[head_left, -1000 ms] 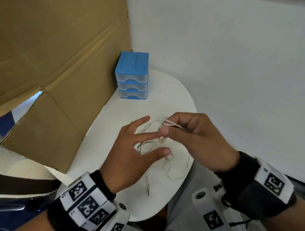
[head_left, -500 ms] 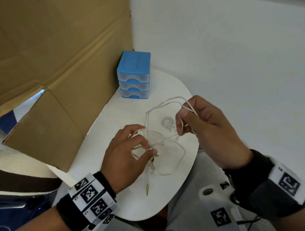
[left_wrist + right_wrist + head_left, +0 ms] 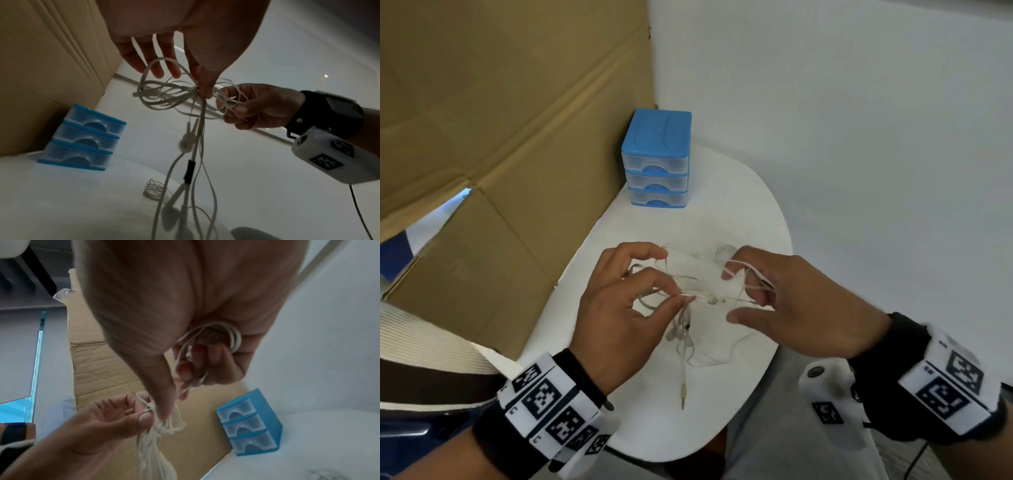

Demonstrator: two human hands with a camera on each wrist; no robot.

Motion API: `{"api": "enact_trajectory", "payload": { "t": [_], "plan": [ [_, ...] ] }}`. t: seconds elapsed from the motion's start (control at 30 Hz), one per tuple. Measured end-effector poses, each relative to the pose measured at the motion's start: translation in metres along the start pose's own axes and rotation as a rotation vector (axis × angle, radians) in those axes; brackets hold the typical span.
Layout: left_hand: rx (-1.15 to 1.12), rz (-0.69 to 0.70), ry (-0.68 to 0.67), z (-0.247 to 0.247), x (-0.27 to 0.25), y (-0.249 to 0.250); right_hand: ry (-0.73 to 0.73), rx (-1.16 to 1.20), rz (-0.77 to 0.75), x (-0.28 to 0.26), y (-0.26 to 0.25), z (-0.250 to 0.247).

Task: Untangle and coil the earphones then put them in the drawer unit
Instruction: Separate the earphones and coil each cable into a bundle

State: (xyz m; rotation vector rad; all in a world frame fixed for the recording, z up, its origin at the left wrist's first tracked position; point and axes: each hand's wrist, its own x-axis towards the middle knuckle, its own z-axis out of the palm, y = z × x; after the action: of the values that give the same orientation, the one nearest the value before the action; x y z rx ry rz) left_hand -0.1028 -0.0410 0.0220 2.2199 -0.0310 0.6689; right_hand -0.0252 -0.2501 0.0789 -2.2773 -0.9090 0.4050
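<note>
While the tangle hangs between them, I have both hands working the earphones (image 3: 698,298) above the white table (image 3: 763,212). My left hand (image 3: 619,308) pinches the knotted middle of the cord between thumb and forefinger, the other fingers spread loosely over a bundle of loops. My right hand (image 3: 791,301) has several turns of cord gathered round its curled fingers, which shows best from the right wrist. Half a second ago the right hand was lifted high and away, stretching a long loop open; now it has come back down and in, close to the left, so the strands between them run short and nearly level. I read that as one pass of pulling done and a fresh grip being taken on the knot. Below the pinch the earbuds (image 3: 186,143) and the dark inline remote (image 3: 190,168) dangle, and the jack plug (image 3: 683,394) lies on the table near the front edge. A small separate coil of cord (image 3: 153,189) sits on the table further back; I can't tell whether it belongs to the same set. The blue drawer unit (image 3: 657,157) stands at the far end against the cardboard (image 3: 500,120), well apart from my hands, all three drawers closed. By my judgement we are early: the cord is not free yet, coiling hasn't begun, and no drawer is open.
</note>
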Motion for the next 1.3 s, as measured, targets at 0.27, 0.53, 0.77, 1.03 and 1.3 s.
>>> {"api": "enact_trajectory", "payload": {
  "t": [0.27,0.53,0.77,1.03,1.3],
  "plan": [
    [0.157,0.242,-0.035,0.002,-0.003,-0.001,-0.005,0.203,0.035,0.003,0.006,-0.005],
    [0.166,0.275,-0.038,0.003,-0.004,0.001,0.18,0.288,0.157,0.011,0.015,0.003],
    [0.151,0.15,-0.016,0.002,-0.002,0.002,0.085,0.592,-0.003,0.006,-0.001,0.008],
    [-0.048,0.12,-0.087,0.002,-0.004,0.01,0.14,0.512,-0.007,0.007,-0.001,0.012],
    [-0.25,-0.12,-0.207,0.004,-0.01,0.025,0.198,0.715,0.11,0.009,-0.006,0.011]
  ]
}}
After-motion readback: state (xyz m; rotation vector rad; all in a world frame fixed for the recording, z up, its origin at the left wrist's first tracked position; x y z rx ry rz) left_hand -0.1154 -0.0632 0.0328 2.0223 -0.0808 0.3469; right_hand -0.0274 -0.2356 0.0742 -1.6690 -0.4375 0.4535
